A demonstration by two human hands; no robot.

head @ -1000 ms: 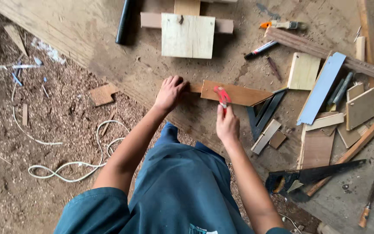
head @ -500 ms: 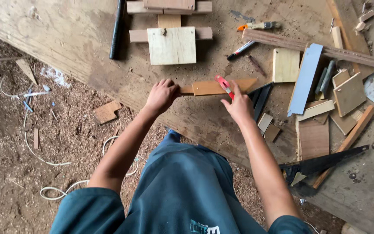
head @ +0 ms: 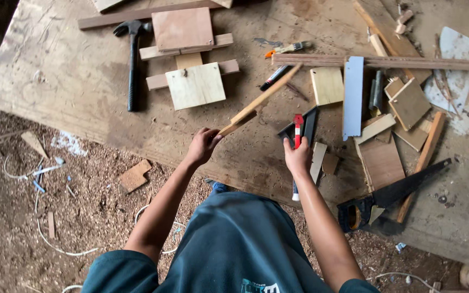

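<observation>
Two hands worked above the plywood board (head: 55, 70). The left hand (head: 202, 145) gripped one end of a wooden strip (head: 261, 99), tilted up off the board, while the right hand (head: 298, 157) closed around a red-and-white marker (head: 298, 129) held upright just beside a black square (head: 305, 127).

A large worn plywood sheet (head: 55, 70) lies flat as the work surface, stained dark in patches and lit by soft daylight. Beside it the dirt floor (head: 23, 228) is strewn with sawdust, small wood scraps and loose white cord (head: 50, 244). The upper left corner falls into deep shadow.
</observation>
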